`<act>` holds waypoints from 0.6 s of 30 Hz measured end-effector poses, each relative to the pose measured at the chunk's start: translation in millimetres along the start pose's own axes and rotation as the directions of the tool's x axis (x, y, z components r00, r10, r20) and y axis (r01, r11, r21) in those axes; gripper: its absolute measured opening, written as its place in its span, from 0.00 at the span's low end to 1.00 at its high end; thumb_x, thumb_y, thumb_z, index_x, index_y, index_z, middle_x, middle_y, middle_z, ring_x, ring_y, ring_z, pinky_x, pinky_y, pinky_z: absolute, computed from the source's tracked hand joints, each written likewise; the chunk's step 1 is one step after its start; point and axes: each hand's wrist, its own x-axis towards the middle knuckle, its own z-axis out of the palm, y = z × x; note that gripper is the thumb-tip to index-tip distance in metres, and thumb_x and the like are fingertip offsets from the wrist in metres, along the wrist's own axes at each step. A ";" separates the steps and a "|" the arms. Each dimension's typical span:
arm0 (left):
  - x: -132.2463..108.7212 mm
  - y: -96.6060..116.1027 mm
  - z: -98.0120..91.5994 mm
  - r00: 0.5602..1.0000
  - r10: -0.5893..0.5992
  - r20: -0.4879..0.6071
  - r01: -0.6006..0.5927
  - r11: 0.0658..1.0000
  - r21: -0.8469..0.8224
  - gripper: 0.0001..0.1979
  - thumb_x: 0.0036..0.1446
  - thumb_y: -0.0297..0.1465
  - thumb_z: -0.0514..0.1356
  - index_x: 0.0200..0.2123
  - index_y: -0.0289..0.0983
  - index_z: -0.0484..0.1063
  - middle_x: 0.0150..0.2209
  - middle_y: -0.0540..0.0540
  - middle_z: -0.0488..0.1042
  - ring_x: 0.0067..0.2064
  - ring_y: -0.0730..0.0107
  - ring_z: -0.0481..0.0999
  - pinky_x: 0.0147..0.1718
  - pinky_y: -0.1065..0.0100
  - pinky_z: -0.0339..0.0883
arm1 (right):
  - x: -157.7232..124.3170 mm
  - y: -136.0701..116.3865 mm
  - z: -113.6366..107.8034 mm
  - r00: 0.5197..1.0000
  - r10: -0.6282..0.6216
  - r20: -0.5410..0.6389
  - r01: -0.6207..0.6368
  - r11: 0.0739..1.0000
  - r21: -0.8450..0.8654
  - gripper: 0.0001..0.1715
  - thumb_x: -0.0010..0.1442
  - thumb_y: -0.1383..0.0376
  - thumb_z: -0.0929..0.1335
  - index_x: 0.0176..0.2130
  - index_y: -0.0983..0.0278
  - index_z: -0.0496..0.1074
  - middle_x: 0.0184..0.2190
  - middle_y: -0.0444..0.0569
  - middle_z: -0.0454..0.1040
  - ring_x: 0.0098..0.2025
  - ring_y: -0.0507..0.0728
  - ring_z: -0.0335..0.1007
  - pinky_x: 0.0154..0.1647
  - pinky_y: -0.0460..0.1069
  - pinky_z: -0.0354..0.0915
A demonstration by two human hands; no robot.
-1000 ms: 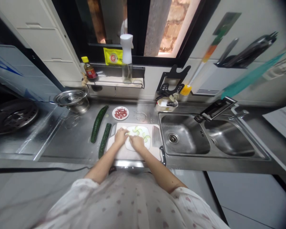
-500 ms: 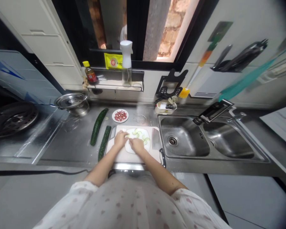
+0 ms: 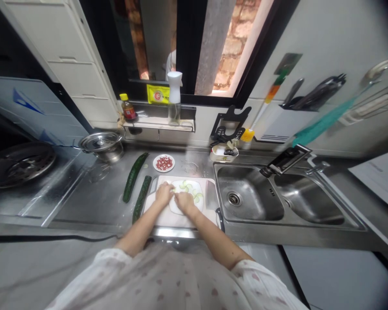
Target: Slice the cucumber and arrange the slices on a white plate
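The left hand (image 3: 164,193) and the right hand (image 3: 183,201) have their fingers bent and narrow, close to each other at the left part of a white, squarish plate (image 3: 176,209); whether they pinch something, I cannot tell. Thin, pale green, curved slices (image 3: 198,198) lie on this plate, beyond and right of the fingers. One long, dark green, bumpy cucumber (image 3: 142,199) lies left of the fingers.

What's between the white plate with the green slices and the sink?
In the head view, there's the right part of the cutting board and a black-handled knife lying there, between the plate and the sink.
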 end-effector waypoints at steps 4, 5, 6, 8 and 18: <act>-2.7 1.8 -1.0 1.000 -0.008 0.005 0.008 1.000 0.004 0.15 0.58 0.33 0.57 0.48 0.43 0.75 0.46 0.43 0.69 0.50 0.61 0.68 0.48 0.66 0.62 | 0.1 1.4 0.8 1.000 -0.004 -0.011 0.005 1.000 0.014 0.21 0.66 0.61 0.57 0.47 0.66 0.74 0.42 0.58 0.77 0.45 0.60 0.72 0.42 0.49 0.62; -3.3 2.3 -1.0 1.000 -0.009 0.006 0.009 1.000 0.002 0.15 0.58 0.34 0.57 0.48 0.43 0.75 0.46 0.43 0.69 0.50 0.61 0.68 0.48 0.66 0.62 | 0.1 2.1 0.7 1.000 -0.002 -0.017 0.002 1.000 0.024 0.21 0.66 0.62 0.57 0.46 0.66 0.75 0.42 0.57 0.77 0.45 0.60 0.72 0.42 0.49 0.62; -3.7 3.0 -0.9 1.000 -0.010 0.006 0.010 1.000 -0.001 0.15 0.59 0.34 0.57 0.48 0.43 0.74 0.46 0.43 0.69 0.50 0.61 0.68 0.48 0.66 0.61 | 0.2 2.7 0.2 1.000 0.002 -0.023 -0.001 0.999 0.037 0.21 0.66 0.62 0.57 0.46 0.65 0.75 0.42 0.57 0.77 0.45 0.60 0.72 0.41 0.49 0.62; -4.6 4.8 -0.7 1.000 -0.011 0.001 0.011 1.000 -0.004 0.14 0.59 0.35 0.57 0.48 0.43 0.75 0.46 0.43 0.69 0.50 0.61 0.68 0.47 0.66 0.62 | 0.5 3.7 -2.8 0.999 0.008 -0.032 -0.006 0.998 0.065 0.21 0.66 0.62 0.57 0.45 0.64 0.75 0.42 0.56 0.77 0.45 0.59 0.72 0.41 0.48 0.62; -8.9 -22.0 -10.6 0.959 -0.254 -0.126 0.234 0.960 -0.157 0.19 0.57 0.31 0.57 0.53 0.38 0.69 0.48 0.40 0.70 0.49 0.61 0.71 0.48 0.66 0.63 | -30.0 19.3 -26.7 0.968 0.105 -0.228 -0.023 0.941 0.338 0.21 0.64 0.60 0.60 0.52 0.61 0.73 0.44 0.53 0.78 0.46 0.58 0.72 0.45 0.48 0.62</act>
